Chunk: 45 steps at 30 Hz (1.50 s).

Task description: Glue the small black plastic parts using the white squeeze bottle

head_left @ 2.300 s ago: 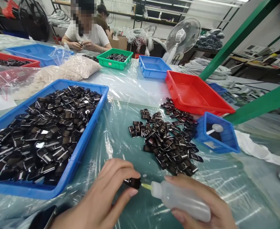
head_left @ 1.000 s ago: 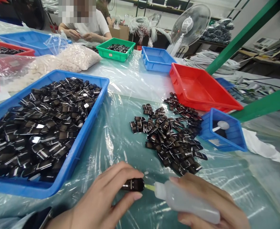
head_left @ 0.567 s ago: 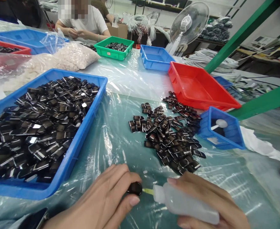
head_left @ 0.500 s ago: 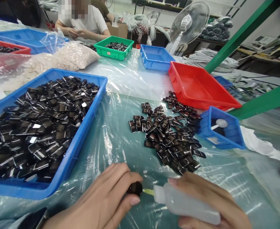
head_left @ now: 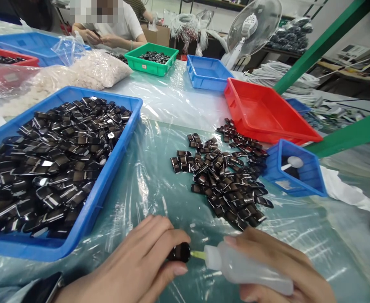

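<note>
Between thumb and fingers, my left hand (head_left: 134,261) pinches a small glossy black part (head_left: 181,252) at the lower middle. My right hand (head_left: 276,261) is wrapped round a translucent white squeeze bottle (head_left: 248,265), lying nearly level. Its yellowish nozzle tip (head_left: 198,254) points left and meets the edge of the black part, or lies very close to it. Beyond my hands, a loose pile of similar black parts (head_left: 232,185) is spread on the green plastic-covered table (head_left: 153,168).
A large blue tray (head_left: 109,168) full of black parts stands at left. On the right are a red tray (head_left: 267,109) and a small blue bin (head_left: 295,185) with a white spoon. Farther back, a person (head_left: 122,25) sits behind a green tray (head_left: 150,66).
The black part in my left hand has turned slightly, showing more of its face. The bottle and both hands sit slightly farther right in view. The camera view has shifted a little.
</note>
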{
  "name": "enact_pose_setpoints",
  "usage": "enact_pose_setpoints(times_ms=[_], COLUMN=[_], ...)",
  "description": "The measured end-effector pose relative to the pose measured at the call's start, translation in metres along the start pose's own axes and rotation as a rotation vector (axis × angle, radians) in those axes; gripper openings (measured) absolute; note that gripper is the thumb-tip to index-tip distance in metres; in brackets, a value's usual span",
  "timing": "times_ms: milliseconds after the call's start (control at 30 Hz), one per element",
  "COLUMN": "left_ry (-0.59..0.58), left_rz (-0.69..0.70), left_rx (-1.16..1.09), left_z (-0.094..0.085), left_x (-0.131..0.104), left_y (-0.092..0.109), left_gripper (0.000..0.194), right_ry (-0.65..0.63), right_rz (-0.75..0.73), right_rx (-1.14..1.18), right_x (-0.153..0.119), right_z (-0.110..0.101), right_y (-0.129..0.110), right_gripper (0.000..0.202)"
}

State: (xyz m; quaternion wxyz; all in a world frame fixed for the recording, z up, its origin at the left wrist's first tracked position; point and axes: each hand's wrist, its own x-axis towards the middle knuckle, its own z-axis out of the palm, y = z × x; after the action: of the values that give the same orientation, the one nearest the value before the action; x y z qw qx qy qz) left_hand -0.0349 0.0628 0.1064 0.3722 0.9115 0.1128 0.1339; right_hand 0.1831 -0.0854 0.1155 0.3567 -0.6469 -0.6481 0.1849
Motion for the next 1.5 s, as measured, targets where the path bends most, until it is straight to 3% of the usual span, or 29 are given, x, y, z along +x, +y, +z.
enact_pose_setpoints(times_ms=[367, 767, 933, 1033, 1133, 1267, 1367, 1433, 1500], left_ry=[-0.016, -0.026, 0.195, 0.206, 0.198, 0.204, 0.210, 0.213, 0.213], left_rz=[0.016, 0.019, -0.150, -0.305, -0.375, -0.361, -0.366, -0.364, -0.364], left_rx=[0.035, 0.002, -0.087, -0.186, -0.246, -0.256, -0.255, -0.261, -0.274], left_z=[-0.002, 0.002, 0.008, 0.008, 0.008, 0.009, 0.010, 0.009, 0.009], left_x=[0.001, -0.002, -0.004, -0.003, -0.003, -0.004, -0.004, -0.004, -0.003], left_y=[0.000, -0.002, -0.006, -0.003, 0.001, 0.003, 0.003, 0.003, 0.002], left_gripper=[0.019, 0.023, 0.025, 0.022, 0.023, 0.026, 0.026, 0.026, 0.025], right_ry=[0.022, -0.053, 0.056, 0.126, 0.148, 0.170, 0.318, 0.362, 0.285], right_rz=[0.008, 0.016, 0.145, 0.213, 0.253, 0.183, 0.137, 0.065, -0.022], right_rx=[0.062, 0.082, 0.003, 0.108, 0.208, 0.107, 0.004, -0.069, -0.130], right_x=[0.003, 0.006, 0.003, 0.012, 0.028, 0.040, 0.034, 0.026, 0.019], right_z=[0.001, -0.005, -0.004, 0.005, 0.024, 0.047, 0.052, 0.051, 0.050], right_y=[0.001, 0.001, 0.007, 0.008, 0.008, 0.011, 0.011, 0.007, 0.002], right_gripper=[0.037, 0.042, 0.041, 0.038, 0.031, 0.035, 0.044, 0.031, 0.020])
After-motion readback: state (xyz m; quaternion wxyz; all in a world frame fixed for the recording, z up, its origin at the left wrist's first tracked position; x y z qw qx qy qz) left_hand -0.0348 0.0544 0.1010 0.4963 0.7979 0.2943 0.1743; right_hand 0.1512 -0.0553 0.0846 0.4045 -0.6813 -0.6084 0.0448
